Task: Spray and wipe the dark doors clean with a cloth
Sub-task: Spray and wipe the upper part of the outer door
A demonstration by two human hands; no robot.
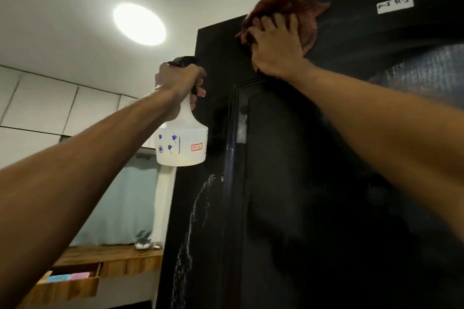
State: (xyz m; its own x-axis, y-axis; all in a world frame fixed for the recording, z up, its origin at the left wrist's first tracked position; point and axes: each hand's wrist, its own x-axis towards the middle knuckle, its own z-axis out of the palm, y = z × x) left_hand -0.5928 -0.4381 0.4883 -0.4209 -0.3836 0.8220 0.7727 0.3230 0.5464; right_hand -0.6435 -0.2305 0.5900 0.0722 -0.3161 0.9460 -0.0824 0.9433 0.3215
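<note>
A tall dark door (pixel 301 183) fills the right half of the view. Wet spray runs streak down its left part (pixel 193 221). My right hand (pixel 276 45) is raised to the top of the door and presses a reddish-brown cloth (pixel 301 11) against it, fingers dug into the bunched fabric. My left hand (pixel 179 80) grips the black trigger head of a white spray bottle (pixel 182 143), held up just left of the door's edge. The bottle has small blue flower prints and a red-framed label.
A white label (pixel 395 4) is stuck near the door's top right. A round ceiling light (pixel 139 24) glows above. White upper cabinets (pixel 50 108) line the left wall. Below are a wooden desk (pixel 113 256) and an open drawer (pixel 67 281) with blue and pink items.
</note>
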